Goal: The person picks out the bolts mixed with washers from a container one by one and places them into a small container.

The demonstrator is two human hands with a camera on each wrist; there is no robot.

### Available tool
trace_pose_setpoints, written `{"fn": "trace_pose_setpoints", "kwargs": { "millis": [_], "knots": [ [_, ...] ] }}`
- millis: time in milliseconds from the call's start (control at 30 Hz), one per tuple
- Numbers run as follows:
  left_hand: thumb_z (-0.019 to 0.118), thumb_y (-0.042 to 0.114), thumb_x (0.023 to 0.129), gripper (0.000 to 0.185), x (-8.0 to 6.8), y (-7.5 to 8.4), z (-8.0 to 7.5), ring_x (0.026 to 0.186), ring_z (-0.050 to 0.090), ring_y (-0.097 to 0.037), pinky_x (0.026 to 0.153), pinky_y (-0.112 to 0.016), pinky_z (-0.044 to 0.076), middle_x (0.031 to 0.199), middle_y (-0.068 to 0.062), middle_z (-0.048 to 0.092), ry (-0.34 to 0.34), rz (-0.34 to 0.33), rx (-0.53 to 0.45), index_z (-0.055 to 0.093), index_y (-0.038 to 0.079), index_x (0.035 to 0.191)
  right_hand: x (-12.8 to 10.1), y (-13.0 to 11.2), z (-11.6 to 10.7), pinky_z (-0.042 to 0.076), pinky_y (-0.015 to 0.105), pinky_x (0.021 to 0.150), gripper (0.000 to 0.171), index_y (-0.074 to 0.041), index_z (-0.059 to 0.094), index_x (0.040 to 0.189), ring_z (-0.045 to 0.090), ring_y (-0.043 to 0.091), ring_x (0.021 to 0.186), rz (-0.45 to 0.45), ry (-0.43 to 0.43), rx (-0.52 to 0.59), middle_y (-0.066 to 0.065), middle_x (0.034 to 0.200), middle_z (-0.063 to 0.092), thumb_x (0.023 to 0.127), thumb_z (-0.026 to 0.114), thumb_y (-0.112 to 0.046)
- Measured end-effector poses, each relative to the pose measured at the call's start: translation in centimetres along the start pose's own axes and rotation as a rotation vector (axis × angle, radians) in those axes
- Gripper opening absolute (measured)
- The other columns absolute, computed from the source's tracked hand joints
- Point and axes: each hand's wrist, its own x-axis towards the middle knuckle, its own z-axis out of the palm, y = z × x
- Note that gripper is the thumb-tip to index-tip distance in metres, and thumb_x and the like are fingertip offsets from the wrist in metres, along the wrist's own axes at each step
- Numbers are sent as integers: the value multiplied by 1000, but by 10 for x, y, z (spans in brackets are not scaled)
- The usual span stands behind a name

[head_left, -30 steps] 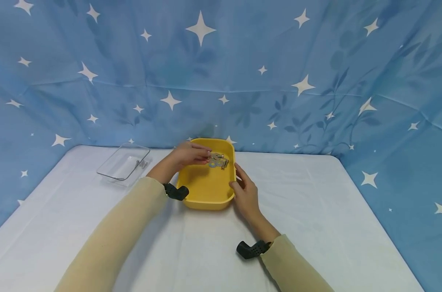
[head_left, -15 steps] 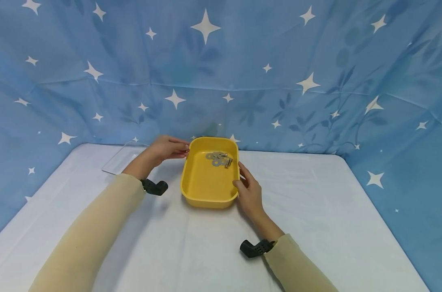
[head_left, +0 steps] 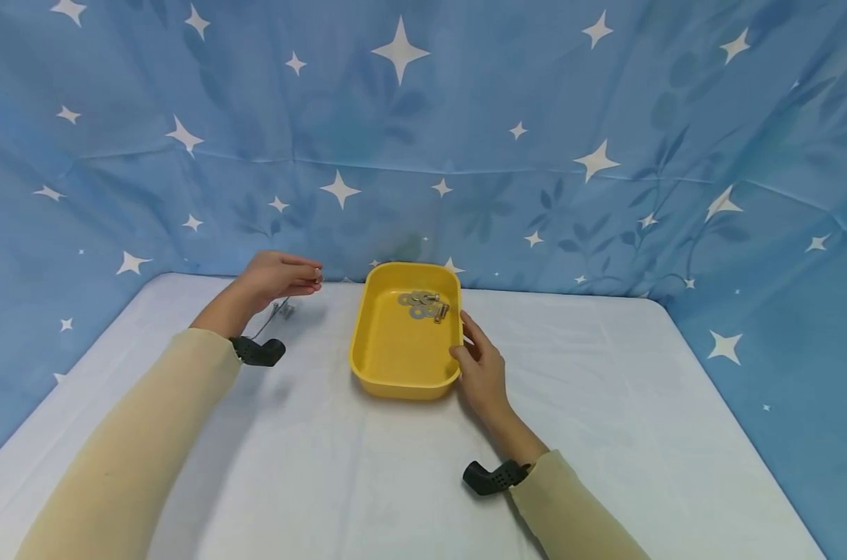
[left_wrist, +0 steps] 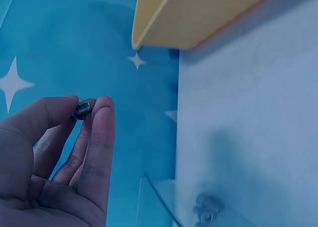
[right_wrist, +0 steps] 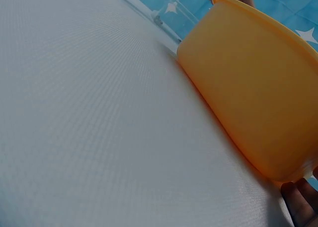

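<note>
My left hand [head_left: 272,278] is raised over the left side of the table, left of the yellow tray [head_left: 400,356]. Between its thumb and fingertips it pinches a small threaded metal bolt [left_wrist: 84,109]. Below that hand is a clear container [left_wrist: 161,201], mostly hidden by it in the head view, with several metal pieces [left_wrist: 207,209] inside. On the tray's right side my right hand [head_left: 484,375] holds the wall, thumb at the rim and fingers along the outside. Several flat washers [head_left: 418,313] and a few bolts [head_left: 441,313] lie at the tray's far end.
A white cloth [head_left: 605,404] covers the table. Behind it hangs a blue curtain [head_left: 465,93] with white stars, close to the tray's far end.
My left hand has moved left, from above the tray to over the clear container, carrying the bolt. The right hand stays at the tray's side. The view has shifted slightly.
</note>
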Motion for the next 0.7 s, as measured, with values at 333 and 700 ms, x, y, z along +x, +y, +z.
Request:
{"fn": "trace_pose_setpoints", "kwargs": {
  "millis": [333, 700],
  "knots": [
    [60, 17, 102, 50, -6, -13, -32, 83, 72, 1, 89, -24, 61, 93, 12, 71, 11, 2, 47, 49, -5, 146, 0, -2, -1, 53, 47, 108, 62, -22, 42, 155, 58, 33, 134, 3, 3, -20, 15, 151, 53, 96, 54, -9],
    [54, 18, 106, 47, 3, -35, -47, 80, 70, 0, 88, -25, 62, 98, 3, 73, 58, -68, 164, 49, -7, 145, 0, 0, -1, 52, 47, 109, 61, -22, 43, 155, 58, 33, 134, -3, 1, -13, 13, 152, 52, 97, 55, -8]
  ]
}}
